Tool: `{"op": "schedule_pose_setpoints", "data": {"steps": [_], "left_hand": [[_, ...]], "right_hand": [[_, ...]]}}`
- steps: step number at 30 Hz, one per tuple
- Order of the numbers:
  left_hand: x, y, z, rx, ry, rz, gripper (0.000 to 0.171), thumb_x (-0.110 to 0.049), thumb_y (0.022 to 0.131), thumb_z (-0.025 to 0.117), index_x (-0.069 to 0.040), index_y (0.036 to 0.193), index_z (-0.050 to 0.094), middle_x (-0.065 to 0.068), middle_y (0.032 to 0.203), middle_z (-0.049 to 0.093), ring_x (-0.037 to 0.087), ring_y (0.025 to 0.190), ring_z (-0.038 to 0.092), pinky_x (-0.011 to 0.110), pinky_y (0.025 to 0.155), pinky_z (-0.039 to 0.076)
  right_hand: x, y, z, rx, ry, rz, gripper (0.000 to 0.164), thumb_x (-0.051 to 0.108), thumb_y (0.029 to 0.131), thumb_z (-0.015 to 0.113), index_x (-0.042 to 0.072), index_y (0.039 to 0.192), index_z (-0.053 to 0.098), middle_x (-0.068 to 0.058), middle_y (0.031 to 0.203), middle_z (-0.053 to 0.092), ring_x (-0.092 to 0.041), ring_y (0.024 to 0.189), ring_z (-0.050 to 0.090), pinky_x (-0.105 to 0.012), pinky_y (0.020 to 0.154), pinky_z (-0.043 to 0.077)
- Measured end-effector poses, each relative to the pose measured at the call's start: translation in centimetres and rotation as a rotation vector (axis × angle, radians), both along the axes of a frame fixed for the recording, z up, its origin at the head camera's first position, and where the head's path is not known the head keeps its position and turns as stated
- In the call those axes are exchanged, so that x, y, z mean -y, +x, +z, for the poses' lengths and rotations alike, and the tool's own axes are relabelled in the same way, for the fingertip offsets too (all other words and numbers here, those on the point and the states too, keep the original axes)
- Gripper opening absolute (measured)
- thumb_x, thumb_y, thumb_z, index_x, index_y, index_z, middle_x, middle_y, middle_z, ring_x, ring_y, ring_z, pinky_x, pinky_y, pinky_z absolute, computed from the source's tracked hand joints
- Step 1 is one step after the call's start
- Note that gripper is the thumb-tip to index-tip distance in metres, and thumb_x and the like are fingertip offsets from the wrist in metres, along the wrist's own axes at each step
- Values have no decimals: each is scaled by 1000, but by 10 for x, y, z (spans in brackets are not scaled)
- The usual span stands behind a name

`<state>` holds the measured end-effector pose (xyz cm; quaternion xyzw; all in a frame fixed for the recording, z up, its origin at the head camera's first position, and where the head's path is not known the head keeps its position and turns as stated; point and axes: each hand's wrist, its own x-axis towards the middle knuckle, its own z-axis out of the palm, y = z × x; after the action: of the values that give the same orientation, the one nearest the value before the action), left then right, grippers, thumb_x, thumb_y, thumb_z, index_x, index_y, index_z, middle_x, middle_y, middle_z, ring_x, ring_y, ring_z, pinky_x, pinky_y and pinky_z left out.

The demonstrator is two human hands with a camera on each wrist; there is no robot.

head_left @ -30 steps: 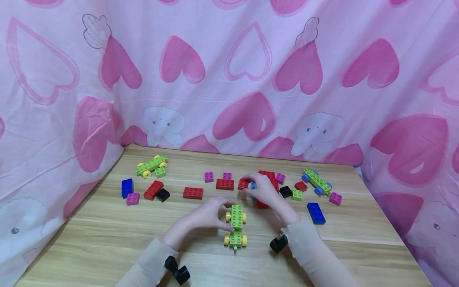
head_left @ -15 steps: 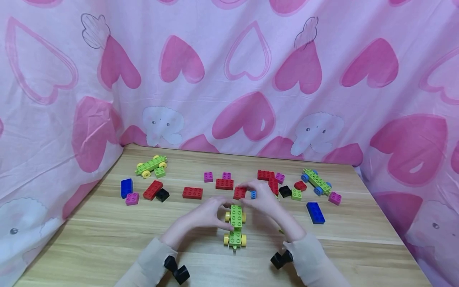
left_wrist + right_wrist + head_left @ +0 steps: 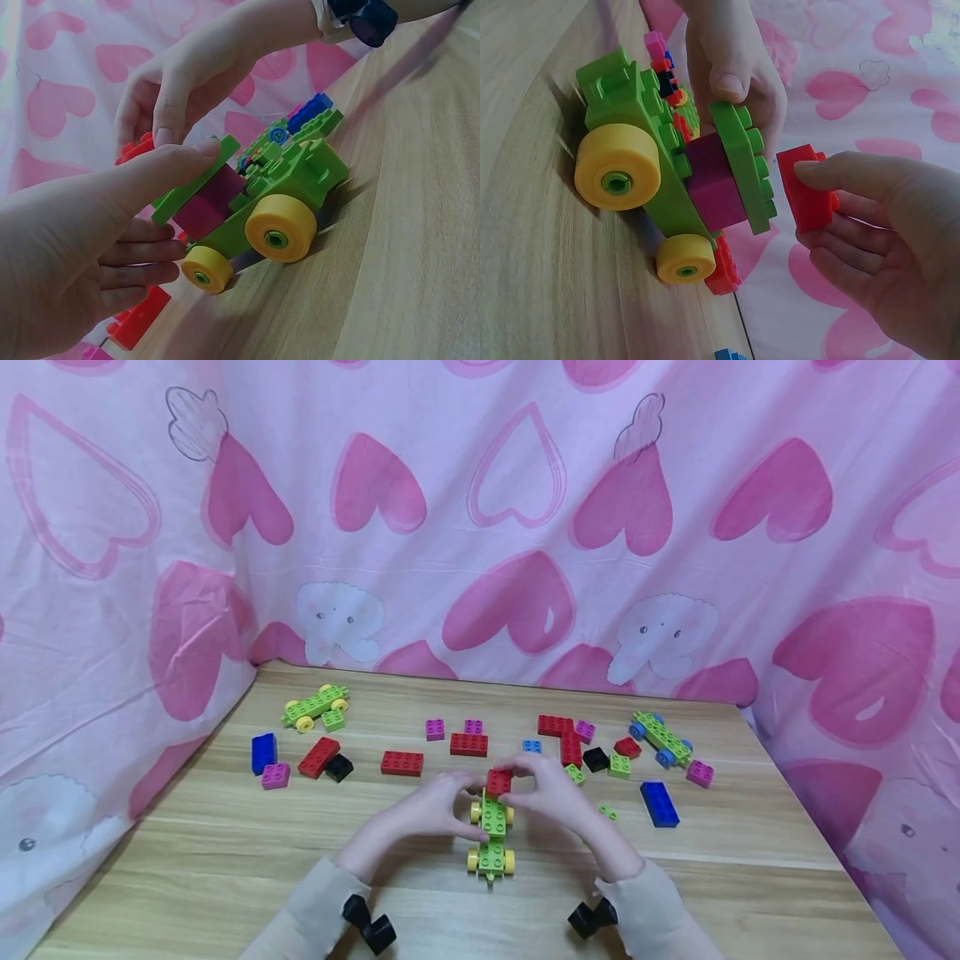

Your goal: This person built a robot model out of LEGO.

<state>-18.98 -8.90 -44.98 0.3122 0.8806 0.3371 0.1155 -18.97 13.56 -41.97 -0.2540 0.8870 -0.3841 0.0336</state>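
A toy car with a green wheeled base (image 3: 492, 858) and yellow wheels (image 3: 616, 166) stands on the table in front of the person. On its base sits a magenta brick (image 3: 714, 184), topped by a long green plate (image 3: 742, 169). The left hand (image 3: 429, 807) holds the car from the left, its thumb lying on the green plate's end in the left wrist view. Between thumb and fingers, the right hand (image 3: 557, 792) pinches a red brick (image 3: 498, 782). That brick is just above the plate's far end, with a small gap showing in the right wrist view.
Loose bricks lie across the wooden table (image 3: 225, 877), including red (image 3: 402, 763), dark blue (image 3: 659, 804) and black (image 3: 596, 760) ones. Other wheeled green bases stand at the back left (image 3: 317, 704) and back right (image 3: 662, 739). A heart-patterned curtain (image 3: 480, 527) encloses the table.
The right hand has brought the red brick back toward the person, from among the loose bricks to over the car's far end. The left hand and the car have stayed in place.
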Motion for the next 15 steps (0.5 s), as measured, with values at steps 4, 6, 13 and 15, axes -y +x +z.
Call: {"op": "schedule_pose_setpoints", "data": {"steps": [4,6,13,15], "left_hand": [[1,0,-1,3,-9,2,72,-54,74,79,-16,132,59,-1,127,64,16,118,58,41,102,47],[1,0,-1,6,-9,-1,72,-54,75,79,-17,133,58,-2,128,63,15,118,58,40,103,47],[1,-1,-2,15,-7,-3,75,-56,74,78,-18,135,57,-3,130,62,15,120,57,40,103,47],[1,-1,-2,15,-10,-1,75,-57,74,78,-17,135,57,-2,130,63,16,120,58,40,103,48]], "right_hand": [[0,0,-1,-7,14,27,38,12,81,79,13,117,69,0,113,70,-19,109,62,-45,95,53],[0,1,-1,-8,24,39,38,12,81,79,13,117,69,1,113,70,-18,108,62,-43,95,53],[0,1,-3,-32,58,69,37,14,81,79,12,117,69,-1,115,70,-19,108,63,-41,95,53],[0,1,-3,-31,61,69,37,14,82,79,12,117,69,-1,115,70,-19,108,63,-41,95,54]]}}
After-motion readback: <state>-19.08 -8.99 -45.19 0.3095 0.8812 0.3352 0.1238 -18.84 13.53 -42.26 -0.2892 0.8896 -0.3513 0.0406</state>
